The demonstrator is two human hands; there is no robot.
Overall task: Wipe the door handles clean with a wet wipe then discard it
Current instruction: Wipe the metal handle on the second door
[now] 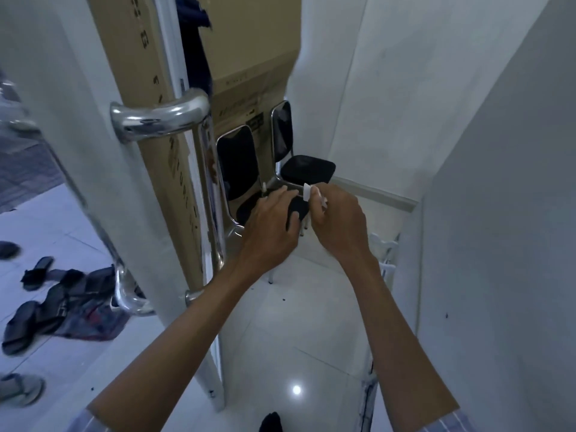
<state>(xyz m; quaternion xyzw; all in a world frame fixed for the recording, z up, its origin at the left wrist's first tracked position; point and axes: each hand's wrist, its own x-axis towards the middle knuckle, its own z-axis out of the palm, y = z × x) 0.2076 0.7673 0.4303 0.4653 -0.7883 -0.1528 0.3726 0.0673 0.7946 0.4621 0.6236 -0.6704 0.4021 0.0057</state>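
Door (78,151) stands ajar at left, edge-on to the camera, white panel blurred. Tall cardboard box (149,88) leans right behind the door edge, and two black chairs (237,163) with chrome frames sit past it in the narrow white-walled corner, crowding the space behind the handle. Through the gap at left: black sandals (34,310) and a dark cloth on the floor tiles. Chrome door handle (162,116) is a U-shaped pull bar, top bend projecting toward the camera, long axis running vertical down the door edge to a lower bend near the floor side. Both forearms are extended forward, hands close together in front of the chairs, right of the handle and not touching it. Left hand (269,222) is palm down, fingers loosely extended; cannot tell if they grip anything. Right hand (338,219) has fingers curled, pinching a small white wet wipe (307,191) at its fingertips; wipe sticks upward, its shape mostly hidden.
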